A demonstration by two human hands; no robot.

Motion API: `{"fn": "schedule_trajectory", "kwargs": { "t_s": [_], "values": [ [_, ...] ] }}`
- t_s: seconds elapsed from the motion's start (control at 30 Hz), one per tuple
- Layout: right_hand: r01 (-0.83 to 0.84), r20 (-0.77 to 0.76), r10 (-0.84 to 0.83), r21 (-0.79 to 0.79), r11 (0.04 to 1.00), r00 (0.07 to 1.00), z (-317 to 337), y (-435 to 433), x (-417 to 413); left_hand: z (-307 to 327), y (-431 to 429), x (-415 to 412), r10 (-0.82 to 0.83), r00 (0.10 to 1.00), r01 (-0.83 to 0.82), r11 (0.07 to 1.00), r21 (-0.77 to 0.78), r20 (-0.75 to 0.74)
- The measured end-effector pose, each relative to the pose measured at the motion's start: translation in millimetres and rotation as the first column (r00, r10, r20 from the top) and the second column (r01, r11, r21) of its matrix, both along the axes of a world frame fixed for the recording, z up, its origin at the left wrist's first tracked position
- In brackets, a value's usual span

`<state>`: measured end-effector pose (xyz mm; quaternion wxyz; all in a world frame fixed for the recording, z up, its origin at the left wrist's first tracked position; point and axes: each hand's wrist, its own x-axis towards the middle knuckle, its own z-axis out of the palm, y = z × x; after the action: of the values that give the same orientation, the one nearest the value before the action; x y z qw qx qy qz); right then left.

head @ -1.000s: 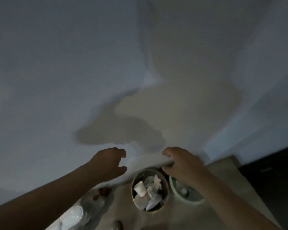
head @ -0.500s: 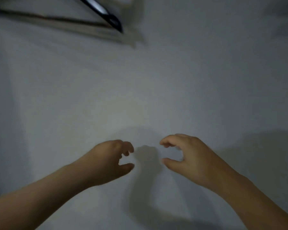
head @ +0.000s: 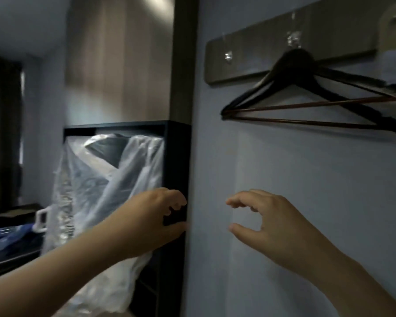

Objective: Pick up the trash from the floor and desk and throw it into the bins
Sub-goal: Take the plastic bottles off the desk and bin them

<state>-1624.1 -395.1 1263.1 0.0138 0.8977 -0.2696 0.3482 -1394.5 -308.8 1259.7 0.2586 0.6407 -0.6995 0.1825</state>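
honestly, i cannot judge how much is done: no trash and no bins are in view now. my left hand (head: 153,216) and right hand (head: 268,223) are both empty, fingers loosely curled, raised before a blue wall (head: 306,179). above the right hand hang dark hangers (head: 306,92); behind the left hand, a clear plastic bag (head: 96,179) in a black shelf (head: 177,156).

A dim bedroom or hotel-style room: dark coat hangers (head: 306,92) hang from a wall-mounted hook rail (head: 261,53), plastic-wrapped clothes (head: 105,179) hang in an open black wardrobe (head: 176,156), and dark curtains (head: 2,133) cover the far side.
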Motion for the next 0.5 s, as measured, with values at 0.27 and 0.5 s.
{"fn": "schedule_trajectory", "kwargs": {
  "t_s": [0.27,0.5],
  "values": [
    [-0.24,-0.011,0.24,-0.002,0.971,0.971,6.3,58.8,170.2,4.6,105.7,139.9,0.207,0.978,-0.207,0.978,0.023,-0.008],
    [-0.359,-0.085,0.355,-0.034,0.933,0.931,0.0,88.5,289.1,-4.2,161.9,235.7,0.354,0.934,-0.353,0.935,0.034,-0.053]
  ]
}}
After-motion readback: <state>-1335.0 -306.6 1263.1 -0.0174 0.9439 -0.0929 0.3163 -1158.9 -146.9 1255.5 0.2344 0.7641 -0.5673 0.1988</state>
